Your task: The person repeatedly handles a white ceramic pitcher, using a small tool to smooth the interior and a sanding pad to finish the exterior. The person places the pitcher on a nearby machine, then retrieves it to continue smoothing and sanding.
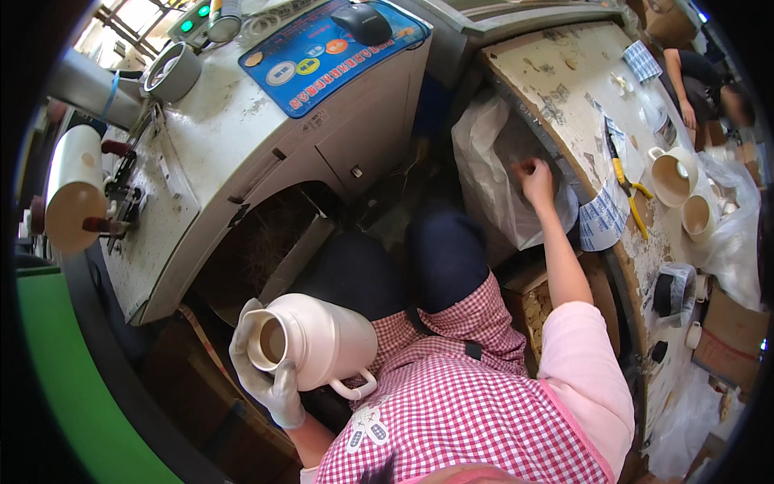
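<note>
Pitcher (343, 339) prob. light, stiff, slick; grip neck (293, 329) or handle (353, 394). L hand (262, 385) clasps neck; R hand (535, 181) curled, hold unclear.

The gloved left hand (278, 391) held a pale, handled jug (339, 339) tilted, its open mouth facing left. The bare right hand (537, 182) hung at a translucent plastic bag (485, 149) beside a worn bench (556, 68), where yellow-handled pliers (622, 179) lay near 2 pale vessels (674, 179). A black mouse (363, 24) sat on a blue mat (322, 52).
</note>
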`<state>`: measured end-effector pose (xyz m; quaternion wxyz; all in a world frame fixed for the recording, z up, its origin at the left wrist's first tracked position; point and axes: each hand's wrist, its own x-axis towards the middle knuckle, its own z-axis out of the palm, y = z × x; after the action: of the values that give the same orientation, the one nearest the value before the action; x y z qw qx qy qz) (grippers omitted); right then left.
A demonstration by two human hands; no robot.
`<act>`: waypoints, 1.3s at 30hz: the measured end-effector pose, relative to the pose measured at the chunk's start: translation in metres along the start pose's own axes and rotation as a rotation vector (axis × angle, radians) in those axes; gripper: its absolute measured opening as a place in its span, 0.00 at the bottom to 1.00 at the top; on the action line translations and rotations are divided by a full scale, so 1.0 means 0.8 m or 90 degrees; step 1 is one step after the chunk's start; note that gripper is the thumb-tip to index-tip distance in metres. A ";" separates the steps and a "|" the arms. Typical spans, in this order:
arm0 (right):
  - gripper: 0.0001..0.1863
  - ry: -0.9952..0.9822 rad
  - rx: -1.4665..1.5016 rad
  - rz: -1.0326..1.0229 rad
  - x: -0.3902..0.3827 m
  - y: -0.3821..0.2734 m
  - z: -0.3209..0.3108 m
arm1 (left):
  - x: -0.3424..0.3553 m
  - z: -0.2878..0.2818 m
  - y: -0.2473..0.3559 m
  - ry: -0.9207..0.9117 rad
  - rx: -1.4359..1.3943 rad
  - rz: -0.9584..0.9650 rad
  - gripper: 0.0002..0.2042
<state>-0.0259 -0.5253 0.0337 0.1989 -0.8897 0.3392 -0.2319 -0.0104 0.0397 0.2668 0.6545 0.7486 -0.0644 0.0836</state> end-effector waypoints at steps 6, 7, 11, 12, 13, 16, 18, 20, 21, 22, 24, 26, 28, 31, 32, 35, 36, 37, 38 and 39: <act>0.16 -0.299 0.541 -0.089 -0.058 -0.265 -0.144 | -0.007 0.007 0.027 -0.134 0.032 0.070 0.52; 0.20 -0.404 0.689 -0.085 -0.078 -0.302 -0.165 | -0.009 0.008 0.030 -0.172 0.047 0.115 0.53; 0.25 -0.712 0.769 -0.185 -0.165 -0.409 -0.231 | -0.027 0.014 0.032 -0.208 0.148 0.245 0.53; 0.23 -0.725 0.695 -0.311 -0.183 -0.426 -0.242 | -0.032 0.014 0.031 -0.200 0.163 0.263 0.53; 0.22 -0.730 0.620 -0.409 -0.198 -0.440 -0.247 | -0.037 0.015 0.030 -0.190 0.186 0.296 0.53; 0.21 -0.515 0.390 -0.649 -0.236 -0.457 -0.262 | -0.051 0.013 0.029 -0.213 0.168 0.306 0.54; 0.23 -0.477 0.285 -0.686 -0.252 -0.453 -0.269 | -0.061 0.014 0.030 -0.207 0.173 0.328 0.53; 0.24 -0.440 0.217 -0.721 -0.263 -0.446 -0.272 | -0.067 0.017 0.031 -0.210 0.184 0.336 0.53; 0.24 -0.418 0.204 -0.729 -0.268 -0.444 -0.270 | -0.069 0.018 0.031 -0.212 0.189 0.342 0.52; 0.23 -0.398 0.190 -0.738 -0.273 -0.442 -0.269 | -0.070 0.018 0.031 -0.221 0.211 0.351 0.51; 0.22 -0.369 0.173 -0.761 -0.277 -0.440 -0.264 | -0.072 0.018 0.029 -0.208 0.205 0.344 0.50; 0.20 -0.362 0.165 -0.791 -0.275 -0.441 -0.257 | -0.074 0.018 0.028 -0.195 0.206 0.357 0.48; 0.18 -0.403 0.120 -0.827 -0.268 -0.440 -0.253 | -0.077 0.018 0.028 -0.212 0.201 0.362 0.48; 0.15 -0.427 0.098 -0.853 -0.258 -0.436 -0.251 | -0.080 0.017 0.030 -0.219 0.178 0.362 0.48; 0.15 -0.427 0.117 -0.855 -0.258 -0.435 -0.251 | -0.081 0.017 0.031 -0.214 0.178 0.361 0.47; 0.13 -0.391 0.158 -0.848 -0.262 -0.436 -0.250 | -0.080 0.018 0.031 -0.217 0.157 0.345 0.47; 0.12 -0.373 0.169 -0.844 -0.263 -0.437 -0.250 | -0.079 0.018 0.031 -0.219 0.143 0.346 0.46; 0.11 -0.402 0.151 -0.842 -0.262 -0.439 -0.251 | -0.079 0.019 0.030 -0.220 0.158 0.350 0.46; 0.11 -0.430 0.133 -0.838 -0.259 -0.441 -0.251 | -0.079 0.020 0.030 -0.220 0.170 0.364 0.46; 0.11 -0.485 0.087 -0.825 -0.255 -0.443 -0.253 | -0.078 0.020 0.031 -0.222 0.181 0.378 0.46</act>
<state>-0.0905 -0.1785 0.3231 0.1809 -0.9156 -0.3591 0.0009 -0.0762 0.0196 0.2755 0.4702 0.7840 -0.3769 0.1492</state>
